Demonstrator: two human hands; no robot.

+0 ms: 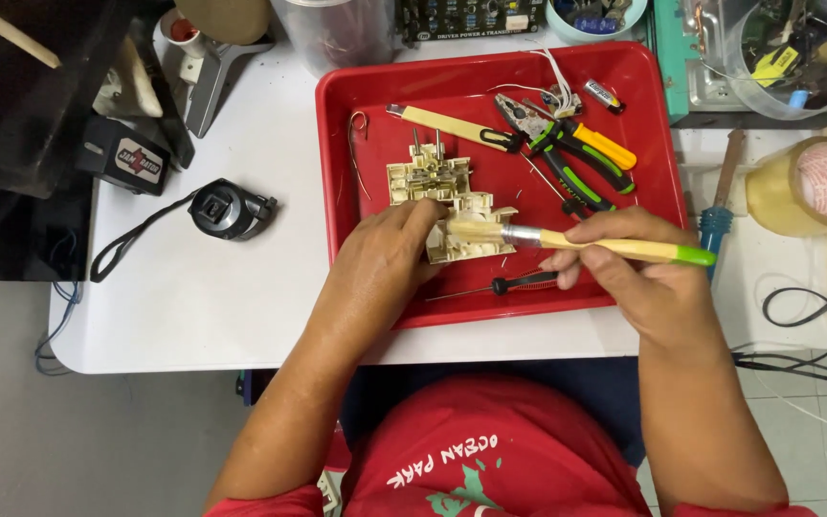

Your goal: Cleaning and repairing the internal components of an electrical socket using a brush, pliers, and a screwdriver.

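My left hand (pixel 385 263) grips a cream plastic electrical part (pixel 471 228) over the red tray (pixel 356 105). My right hand (pixel 638 273) holds a paintbrush (pixel 586 243) with a yellow handle and green tip, its bristles resting on that part. A second cream part with metal pins (pixel 427 177) lies just behind it in the tray. A small black-handled screwdriver (pixel 519 282) lies in the tray under my right hand.
In the tray lie pliers with green and orange handles (pixel 576 153), a cream-handled tool (pixel 452 126), a small battery (pixel 605 94) and thin wires. On the white table sit a black tape measure (pixel 230 209), a tape roll (pixel 815 184) and a blue screwdriver (pixel 717 215).
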